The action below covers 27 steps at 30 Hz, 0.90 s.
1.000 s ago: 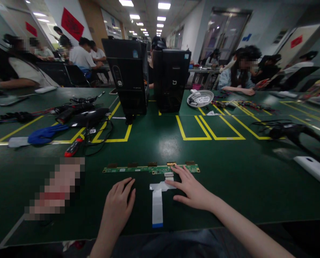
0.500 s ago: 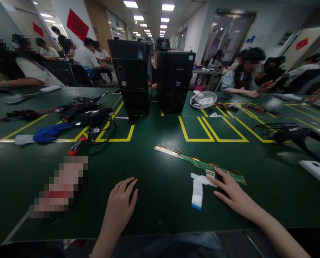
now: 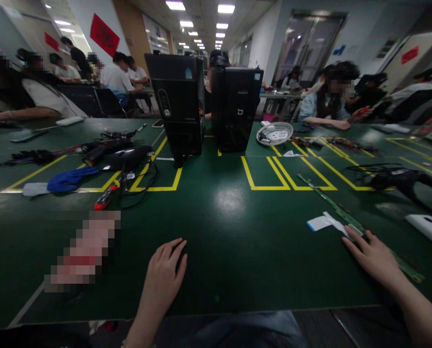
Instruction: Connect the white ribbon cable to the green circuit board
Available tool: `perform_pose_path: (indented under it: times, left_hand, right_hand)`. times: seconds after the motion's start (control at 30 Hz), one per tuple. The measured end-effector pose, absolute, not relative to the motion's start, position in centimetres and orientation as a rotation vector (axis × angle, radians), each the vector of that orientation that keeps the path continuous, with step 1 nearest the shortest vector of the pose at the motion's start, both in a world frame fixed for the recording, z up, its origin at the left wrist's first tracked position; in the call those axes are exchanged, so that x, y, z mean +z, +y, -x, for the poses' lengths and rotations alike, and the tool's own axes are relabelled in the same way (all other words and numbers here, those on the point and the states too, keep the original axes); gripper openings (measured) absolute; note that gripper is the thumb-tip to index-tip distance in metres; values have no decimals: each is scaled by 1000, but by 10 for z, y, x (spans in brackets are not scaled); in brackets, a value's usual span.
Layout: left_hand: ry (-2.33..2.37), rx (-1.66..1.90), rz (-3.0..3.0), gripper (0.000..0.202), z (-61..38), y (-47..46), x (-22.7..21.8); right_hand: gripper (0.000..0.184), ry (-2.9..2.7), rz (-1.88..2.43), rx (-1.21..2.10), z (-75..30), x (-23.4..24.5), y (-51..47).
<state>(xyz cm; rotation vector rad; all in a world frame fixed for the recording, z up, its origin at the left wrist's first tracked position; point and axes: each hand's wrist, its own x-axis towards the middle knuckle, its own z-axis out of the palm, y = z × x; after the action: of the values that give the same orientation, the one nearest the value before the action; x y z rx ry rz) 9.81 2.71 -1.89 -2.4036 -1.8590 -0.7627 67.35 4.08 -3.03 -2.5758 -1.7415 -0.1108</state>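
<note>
My right hand is over a long, thin green circuit board strip at the right of the table, fingers spread and fingertips touching it. The strip slants from far left to near right, partly hidden under the hand. A white flat ribbon cable with a blue end sticks out leftward from the strip, close to my fingertips. My left hand rests on the green table with loosely curved fingers apart and nothing in them.
Two black computer towers stand at the back middle. To the left lie a blue glove, a red-black screwdriver and cables. A white basket, a black cabled item and a white device are right. People sit beyond.
My right hand has moved right with the circuit board strip and ribbon cable. The strip has turned to a steeper slant, and the cable now points left. My left hand stays put.
</note>
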Motion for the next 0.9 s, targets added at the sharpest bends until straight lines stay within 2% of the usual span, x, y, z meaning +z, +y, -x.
perform_pose_path:
  times: [0.27,0.9]
  left_hand:
    - [-1859,-790,2402,34,-99,27,-17]
    - [-1858,-730,2419,36,-98,28,-20]
  right_hand:
    - [73,-1470,2748,-27,-711,-26,62]
    - [76,-1347,2756,-8,-692,-17,63]
